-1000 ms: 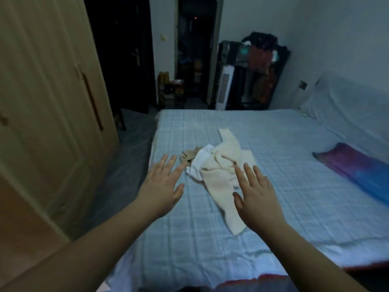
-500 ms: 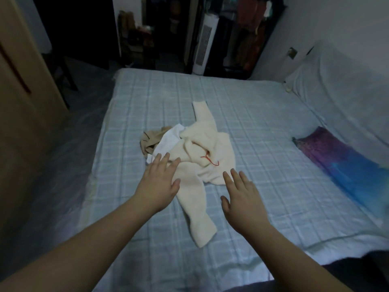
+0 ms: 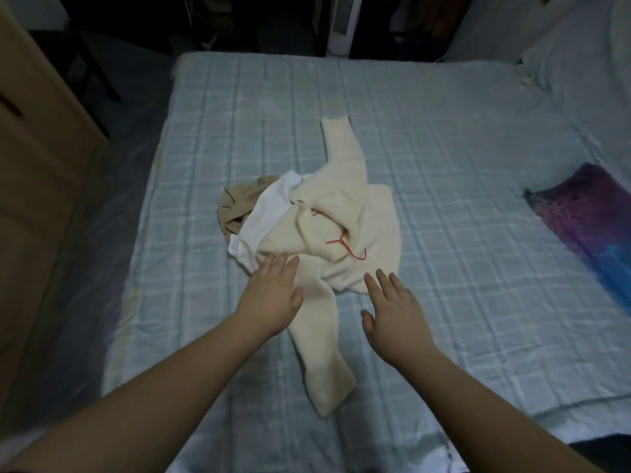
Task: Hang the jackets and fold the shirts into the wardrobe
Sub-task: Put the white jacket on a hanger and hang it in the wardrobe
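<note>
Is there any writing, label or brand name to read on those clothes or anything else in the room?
None can be read.
The red marks on the cream sweater look like loose thread or stitching, not letters.
The white shirt and tan garment show no visible label.

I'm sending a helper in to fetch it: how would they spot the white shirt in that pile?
Look at the bed with the pale blue checked cover; a small heap of clothes lies near its middle. The white shirt is sandwiched on the heap's left side, between the tan garment and the big cream sweater. It is the only bright white, smooth piece.
</note>
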### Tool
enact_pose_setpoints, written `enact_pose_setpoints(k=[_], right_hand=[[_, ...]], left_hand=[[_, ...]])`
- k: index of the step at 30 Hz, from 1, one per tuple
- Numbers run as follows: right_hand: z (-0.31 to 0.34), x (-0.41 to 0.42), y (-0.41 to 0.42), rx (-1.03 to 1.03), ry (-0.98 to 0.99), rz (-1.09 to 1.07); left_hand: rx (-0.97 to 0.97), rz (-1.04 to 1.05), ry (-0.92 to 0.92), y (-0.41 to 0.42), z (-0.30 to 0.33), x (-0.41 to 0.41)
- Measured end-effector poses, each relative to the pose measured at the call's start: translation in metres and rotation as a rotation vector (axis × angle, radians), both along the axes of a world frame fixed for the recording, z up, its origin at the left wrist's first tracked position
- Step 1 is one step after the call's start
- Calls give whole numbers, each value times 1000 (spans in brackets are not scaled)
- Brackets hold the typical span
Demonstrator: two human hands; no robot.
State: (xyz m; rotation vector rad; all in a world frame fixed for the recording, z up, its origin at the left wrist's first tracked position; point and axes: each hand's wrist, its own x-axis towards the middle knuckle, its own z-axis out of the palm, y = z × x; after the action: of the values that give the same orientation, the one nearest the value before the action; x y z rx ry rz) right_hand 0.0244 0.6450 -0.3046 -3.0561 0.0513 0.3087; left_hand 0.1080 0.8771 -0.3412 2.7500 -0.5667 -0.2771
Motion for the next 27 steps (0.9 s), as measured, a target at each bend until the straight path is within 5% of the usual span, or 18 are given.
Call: enact_pose_setpoints(k=[13,27], right_hand=[[-108,122,-51,237,129,55],[-148,137,-66,417,145,-43]], left_hand=[[132,69,219,-73,-100,118],[307,115,50,-93,-172,193]])
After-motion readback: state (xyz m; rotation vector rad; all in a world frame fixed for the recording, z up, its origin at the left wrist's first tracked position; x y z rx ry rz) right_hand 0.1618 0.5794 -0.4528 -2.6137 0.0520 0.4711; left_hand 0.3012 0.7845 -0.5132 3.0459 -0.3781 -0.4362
